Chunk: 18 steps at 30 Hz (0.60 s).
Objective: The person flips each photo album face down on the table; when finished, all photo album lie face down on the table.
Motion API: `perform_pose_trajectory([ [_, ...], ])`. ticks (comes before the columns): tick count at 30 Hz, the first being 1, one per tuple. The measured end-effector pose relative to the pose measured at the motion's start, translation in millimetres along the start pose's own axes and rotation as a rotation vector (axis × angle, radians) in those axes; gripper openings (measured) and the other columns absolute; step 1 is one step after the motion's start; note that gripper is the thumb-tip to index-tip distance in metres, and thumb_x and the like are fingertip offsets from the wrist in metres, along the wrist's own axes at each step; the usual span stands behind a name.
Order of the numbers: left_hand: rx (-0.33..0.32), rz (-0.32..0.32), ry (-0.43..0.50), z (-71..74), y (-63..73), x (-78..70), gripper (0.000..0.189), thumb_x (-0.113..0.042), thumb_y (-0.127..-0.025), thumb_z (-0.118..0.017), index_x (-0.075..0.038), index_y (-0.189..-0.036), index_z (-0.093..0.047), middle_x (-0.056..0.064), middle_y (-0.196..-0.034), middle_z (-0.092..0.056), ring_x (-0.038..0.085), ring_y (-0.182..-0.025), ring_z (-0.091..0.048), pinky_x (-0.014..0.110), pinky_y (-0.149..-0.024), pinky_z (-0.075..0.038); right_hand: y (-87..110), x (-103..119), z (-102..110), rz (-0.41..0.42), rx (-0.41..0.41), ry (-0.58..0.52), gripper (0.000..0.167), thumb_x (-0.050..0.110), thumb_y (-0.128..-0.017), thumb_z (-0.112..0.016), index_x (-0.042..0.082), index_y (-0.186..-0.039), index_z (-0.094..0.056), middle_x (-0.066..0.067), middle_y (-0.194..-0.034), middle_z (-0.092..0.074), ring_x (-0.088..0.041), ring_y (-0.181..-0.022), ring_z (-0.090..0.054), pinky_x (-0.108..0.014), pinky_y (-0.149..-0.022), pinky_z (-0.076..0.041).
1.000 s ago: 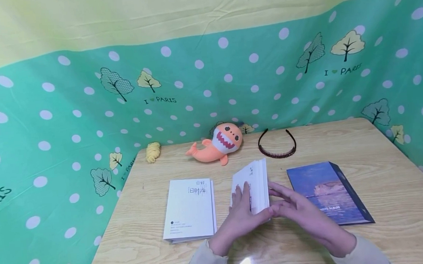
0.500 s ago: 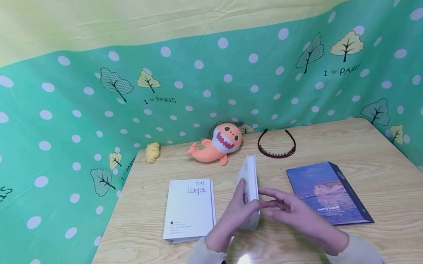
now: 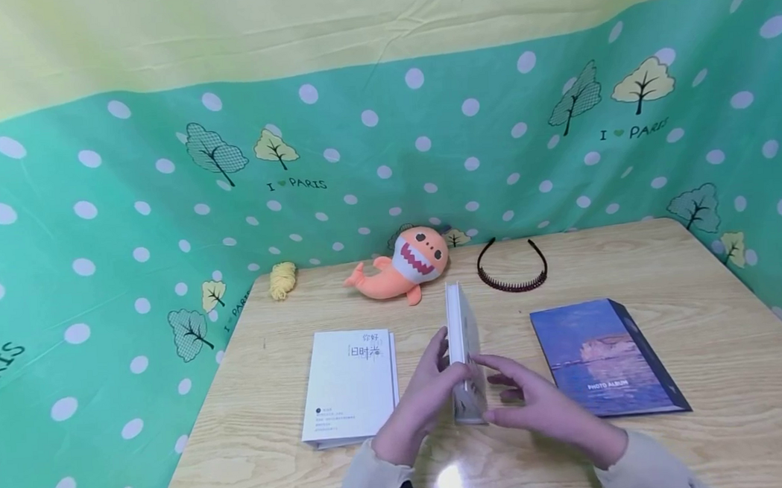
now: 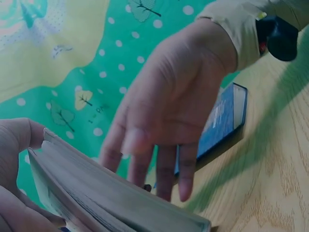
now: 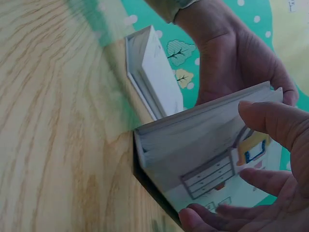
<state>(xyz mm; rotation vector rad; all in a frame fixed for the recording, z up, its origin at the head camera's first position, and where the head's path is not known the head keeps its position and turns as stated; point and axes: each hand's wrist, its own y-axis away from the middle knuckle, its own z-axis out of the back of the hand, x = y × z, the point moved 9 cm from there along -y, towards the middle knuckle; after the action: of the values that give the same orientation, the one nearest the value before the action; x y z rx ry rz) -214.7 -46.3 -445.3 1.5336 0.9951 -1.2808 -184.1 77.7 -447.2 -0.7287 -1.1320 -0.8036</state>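
Book (image 3: 454, 326) stands upright, pinched by left fingers (image 3: 435, 347), right fingers (image 3: 500, 363) spread at its cover.

White hardcover book (image 3: 462, 337), its cover printed with a drawer cabinet (image 5: 212, 176), upright between the table's (image 3: 634, 266) side edges, well short of the back edge.

1. White-covered: one flat book (image 3: 349, 385) plus one upright book (image 3: 460, 329); count 2.
2. Blue photo album (image 3: 609, 357): count 1. All bound volumes, total 3.
3. Plush shark (image 3: 399, 269): count 1.
4. Yellow yarn hank (image 3: 282, 281): count 1.
5. Toothed headband (image 3: 513, 287): count 1.
6. Left grip (image 3: 427, 391), right grip (image 3: 542, 403): count 2.
7. Surface (image 3: 243, 462): count 1.
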Motion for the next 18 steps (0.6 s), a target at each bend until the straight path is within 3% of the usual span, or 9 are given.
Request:
perform_pose_trajectory([
  [7,0.01,-0.023,0.098,4.8,4.3,-3.8,0.078,-0.011,-0.081,-0.062,-0.009,-0.152,-0.029,0.021,-0.14,-0.046,0.035,-0.117,-0.055,0.047,-0.092,-0.05,2.4,-7,1,-0.03,-0.011,0.008,0.083,0.019,-0.084,-0.076,0.002,-0.151,-0.03,-0.042,-0.151,-0.006,-0.055,-0.12,-0.047,-0.061,-0.096,-0.043],
  [18,-0.061,-0.018,0.133,18.0,6.4,-1.6,0.072,-0.007,-0.083,-0.062,-0.004,-0.149,-0.033,0.02,-0.132,-0.052,0.029,-0.102,-0.063,0.036,-0.079,-0.057,0.7,-12,8,-0.026,-0.051,0.023,0.081,0.017,-0.085,-0.074,-0.001,-0.15,-0.03,-0.039,-0.15,-0.016,-0.052,-0.117,-0.051,-0.05,-0.093,-0.05],
])
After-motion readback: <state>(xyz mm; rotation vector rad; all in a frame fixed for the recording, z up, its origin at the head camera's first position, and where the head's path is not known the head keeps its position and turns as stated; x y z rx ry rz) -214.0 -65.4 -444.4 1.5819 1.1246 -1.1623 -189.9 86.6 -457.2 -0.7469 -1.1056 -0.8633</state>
